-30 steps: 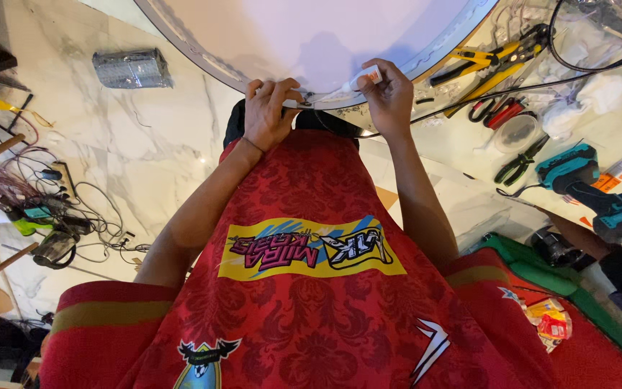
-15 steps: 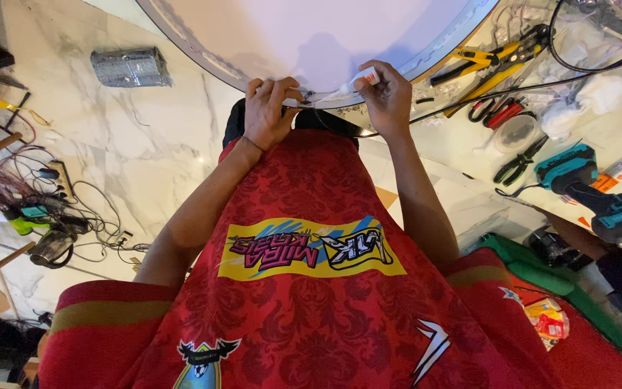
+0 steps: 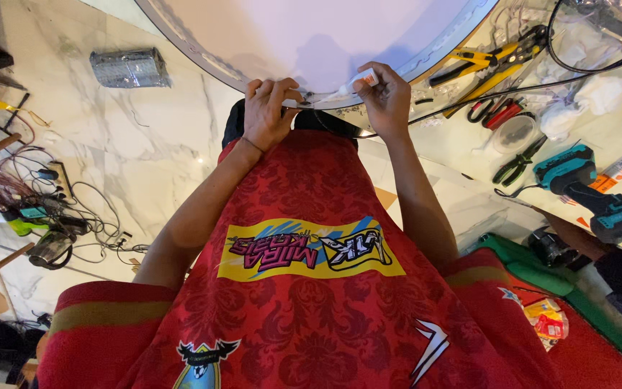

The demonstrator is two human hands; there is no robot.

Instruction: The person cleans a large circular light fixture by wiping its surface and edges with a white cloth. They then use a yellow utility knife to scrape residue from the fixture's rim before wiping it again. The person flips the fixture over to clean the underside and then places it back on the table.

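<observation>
- Marble floor (image 3: pixel 152 144), tools scattered along its right edge: yellow pliers (image 3: pixel 480 61), teal cordless drill (image 3: pixel 584 191).
- Round white panel (image 3: pixel 311 36), near rim at centre.
- Left hand (image 3: pixel 268 115): fingers pressed flat on rim, holding nothing.
- Right hand (image 3: pixel 386 97): closed around small white tube (image 3: pixel 354 83), nozzle at rim.
- Step, judged: applying adhesive along rim; next calls for steady feed.

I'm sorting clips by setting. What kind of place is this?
Probably a home floor used as a makeshift workshop: marble-look floor tiles, pliers and a teal cordless drill lying loose, tangled wires. Both hands, left and right, work the round white panel's rim.
</observation>
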